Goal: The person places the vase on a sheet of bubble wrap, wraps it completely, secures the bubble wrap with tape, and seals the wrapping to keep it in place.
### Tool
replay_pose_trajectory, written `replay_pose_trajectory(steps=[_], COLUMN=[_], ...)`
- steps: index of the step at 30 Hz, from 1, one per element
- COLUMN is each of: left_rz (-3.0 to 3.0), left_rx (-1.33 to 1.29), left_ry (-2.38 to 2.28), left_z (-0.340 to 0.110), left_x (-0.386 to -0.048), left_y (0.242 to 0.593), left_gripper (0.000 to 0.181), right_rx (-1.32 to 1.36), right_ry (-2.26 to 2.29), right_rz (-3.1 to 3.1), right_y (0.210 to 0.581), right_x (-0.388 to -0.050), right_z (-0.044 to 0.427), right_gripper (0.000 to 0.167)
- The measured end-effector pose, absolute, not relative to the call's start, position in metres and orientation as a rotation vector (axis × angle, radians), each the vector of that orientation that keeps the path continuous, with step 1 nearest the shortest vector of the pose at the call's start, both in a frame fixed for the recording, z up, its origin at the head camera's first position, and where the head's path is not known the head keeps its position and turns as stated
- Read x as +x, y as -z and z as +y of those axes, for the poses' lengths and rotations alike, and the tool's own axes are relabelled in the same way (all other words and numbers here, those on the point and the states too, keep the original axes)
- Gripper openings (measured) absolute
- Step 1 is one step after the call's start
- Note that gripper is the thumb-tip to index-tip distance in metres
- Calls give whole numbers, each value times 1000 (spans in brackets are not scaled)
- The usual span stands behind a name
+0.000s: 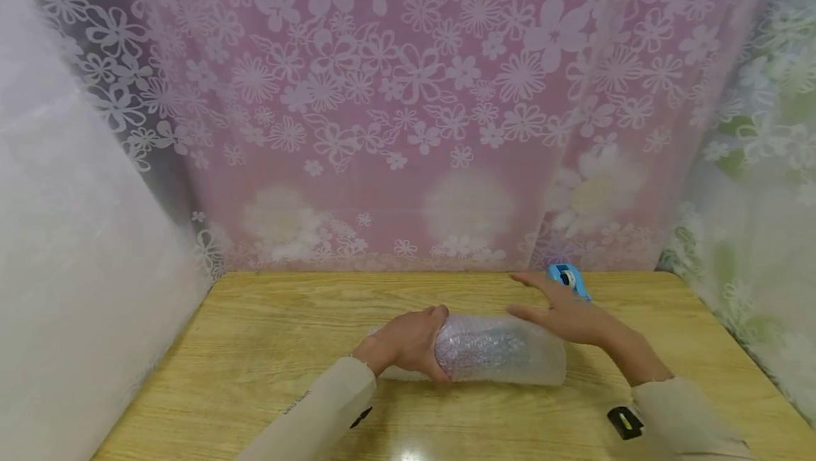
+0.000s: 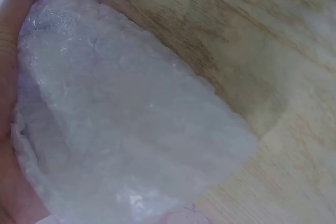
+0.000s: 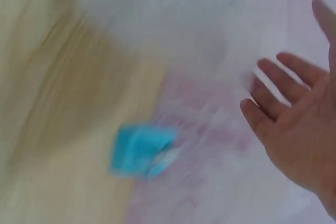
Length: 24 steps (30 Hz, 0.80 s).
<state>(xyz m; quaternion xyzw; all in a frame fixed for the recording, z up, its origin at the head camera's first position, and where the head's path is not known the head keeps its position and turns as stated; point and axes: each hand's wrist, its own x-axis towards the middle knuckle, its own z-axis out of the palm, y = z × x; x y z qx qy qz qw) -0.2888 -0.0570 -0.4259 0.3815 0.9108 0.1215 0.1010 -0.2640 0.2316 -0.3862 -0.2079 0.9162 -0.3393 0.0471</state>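
Observation:
A roll wrapped in bubble wrap (image 1: 487, 349) lies crosswise on the wooden table, with something bluish showing through the layers. My left hand (image 1: 408, 342) grips it near its left part, thumb and fingers curled around it. The left wrist view shows the loose end of the bubble wrap (image 2: 136, 108) spreading away from that hand. Over the roll's right end my right hand (image 1: 564, 312) hovers with fingers straight and spread, holding nothing. In the right wrist view the right hand (image 3: 294, 114) is apart from the blurred wrap. What is inside the wrap cannot be made out.
A blue tape dispenser (image 1: 567, 280) stands at the table's back edge, just beyond my right hand. By the right sleeve lies a small black object (image 1: 625, 423) with a yellowish mark. A pink floral curtain (image 1: 408, 128) hangs behind the table (image 1: 274, 348).

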Motion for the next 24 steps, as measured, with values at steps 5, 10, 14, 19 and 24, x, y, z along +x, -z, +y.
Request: replay_pose_trajectory(steps=[5, 10, 14, 19, 24], left_rz=[2695, 2708, 2704, 2694, 2700], left_rx=[1113, 1088, 1075, 1074, 1078], left_ry=[-356, -339, -349, -360, -349], left_z=[-58, -60, -61, -60, -57], left_x=[-288, -288, -287, -286, -287], left_y=[424, 424, 424, 425, 425], left_gripper=[83, 83, 83, 82, 82], right_rx=[-332, -49, 61, 145, 220], right_ry=[1113, 1140, 1190, 1228, 1249], right_rz=[2942, 2983, 2926, 2854, 2821], right_y=[400, 422, 436, 445, 447], right_x=[-263, -261, -261, -263, -266], right_z=[287, 316, 327, 331, 329], right_gripper=[66, 66, 64, 62, 66])
